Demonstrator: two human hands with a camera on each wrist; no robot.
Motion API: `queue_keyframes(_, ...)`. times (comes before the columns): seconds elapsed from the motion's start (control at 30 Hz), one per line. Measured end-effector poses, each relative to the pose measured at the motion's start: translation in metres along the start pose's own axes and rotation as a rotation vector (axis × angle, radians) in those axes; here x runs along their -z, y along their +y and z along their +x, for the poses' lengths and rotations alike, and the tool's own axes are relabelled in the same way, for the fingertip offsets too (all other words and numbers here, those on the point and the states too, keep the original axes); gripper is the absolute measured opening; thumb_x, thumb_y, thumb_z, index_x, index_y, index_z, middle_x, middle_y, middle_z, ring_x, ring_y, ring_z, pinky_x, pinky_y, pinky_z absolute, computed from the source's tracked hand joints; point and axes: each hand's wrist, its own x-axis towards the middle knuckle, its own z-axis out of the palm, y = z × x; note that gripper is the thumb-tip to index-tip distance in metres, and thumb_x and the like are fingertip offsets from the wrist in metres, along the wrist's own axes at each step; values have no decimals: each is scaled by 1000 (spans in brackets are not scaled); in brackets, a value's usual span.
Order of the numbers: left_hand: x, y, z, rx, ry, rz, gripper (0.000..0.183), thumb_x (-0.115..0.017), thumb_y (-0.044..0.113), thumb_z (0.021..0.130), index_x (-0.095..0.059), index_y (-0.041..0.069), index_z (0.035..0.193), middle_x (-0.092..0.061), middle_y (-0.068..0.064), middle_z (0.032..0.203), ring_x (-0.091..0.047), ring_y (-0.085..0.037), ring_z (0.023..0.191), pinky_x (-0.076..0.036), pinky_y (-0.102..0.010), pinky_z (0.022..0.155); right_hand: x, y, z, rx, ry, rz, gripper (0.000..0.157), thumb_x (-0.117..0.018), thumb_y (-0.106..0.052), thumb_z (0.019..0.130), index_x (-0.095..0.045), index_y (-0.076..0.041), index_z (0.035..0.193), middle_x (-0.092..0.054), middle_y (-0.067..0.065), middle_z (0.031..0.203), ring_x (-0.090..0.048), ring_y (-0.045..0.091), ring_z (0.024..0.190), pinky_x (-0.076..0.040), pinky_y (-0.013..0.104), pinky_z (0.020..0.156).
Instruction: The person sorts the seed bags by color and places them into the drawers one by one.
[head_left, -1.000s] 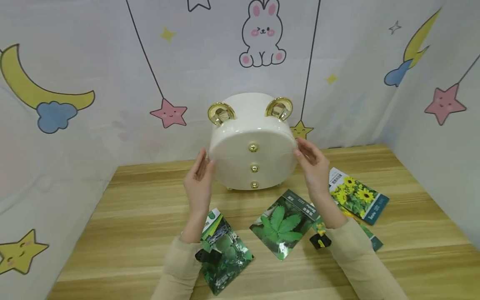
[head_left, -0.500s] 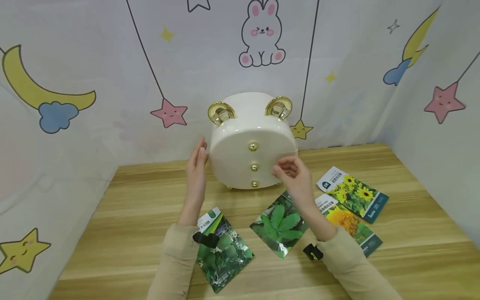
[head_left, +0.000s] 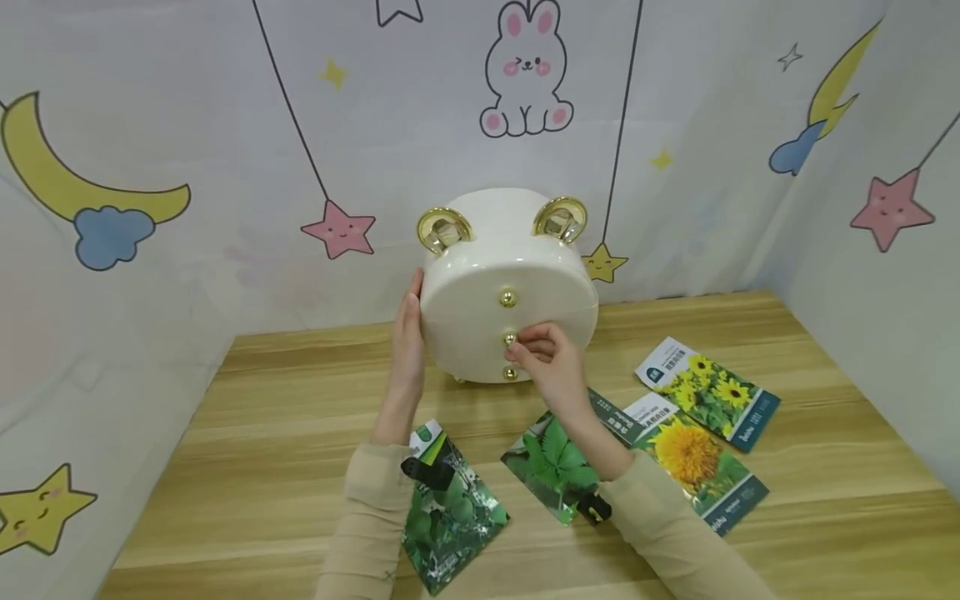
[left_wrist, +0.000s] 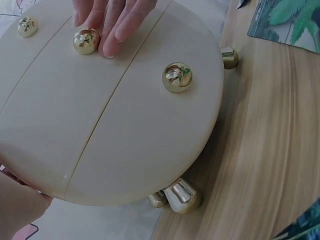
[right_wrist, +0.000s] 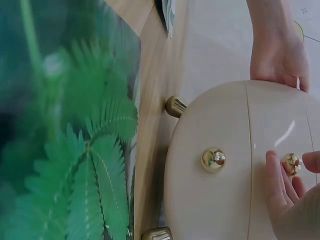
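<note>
A glossy white round-fronted drawer box (head_left: 465,325) stands near the back of the table on gold feet, with three gold knobs down its front and two gold ears on top. My left hand (head_left: 407,350) rests against the box's left side, fingers fairly straight. At the middle knob (right_wrist: 291,164), thumb and fingers of my right hand (head_left: 555,375) pinch from either side. Above and below it are the top knob (head_left: 508,298) and the bottom knob (left_wrist: 177,77). Thin seams (left_wrist: 107,102) divide the front into drawers; no gap shows along them.
Under my left wrist lies a green seed packet (head_left: 457,521). A leaf-picture packet (head_left: 543,475) is partly hidden by my right forearm. To the right are an orange-flower packet (head_left: 690,454) and a yellow-flower packet (head_left: 708,387). A printed cloth (head_left: 262,275) hangs behind the box.
My right hand has left the box's right side and moved across the front to the middle knob. My left hand came slightly away from the left side, then returned flat against it.
</note>
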Motion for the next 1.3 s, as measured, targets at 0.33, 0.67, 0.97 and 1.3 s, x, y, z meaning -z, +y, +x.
queue_keyframes(0.33,-3,-6,-1,-5,-24,-30,47,-13,38,100,-18,27,146,-14,15,153,-8,-7,142,-7,-38,118,-17,8,-1,189,146,-301,27,-67,-25,82,-52,-7,96,-69,9,82,-67,14,69,-54,21,57)
queue_keyframes(0.67,1,-4,-1,-17,-103,-27,48,-10,37,100,-12,27,147,-9,15,154,-4,-7,143,-4,-41,118,-15,14,4,518,145,-745,24,-62,-21,86,-50,-7,102,-68,7,73,-65,13,59,-51,18,50)
queue_keyframes(0.97,6,-4,1,-9,-140,-37,48,-9,37,100,-11,28,147,-8,16,154,-2,-7,143,-3,-41,118,-16,13,6,521,121,-774,18,-60,-19,87,-50,-7,97,-67,5,72,-64,11,59,-49,15,52)
queue_keyframes(1.3,9,-1,0,14,-174,-44,48,-3,39,99,-10,33,146,-7,15,154,0,-8,143,-2,-45,117,-15,9,5,518,109,-793,18,-59,-20,87,-51,-6,95,-67,7,72,-65,13,59,-50,17,52)
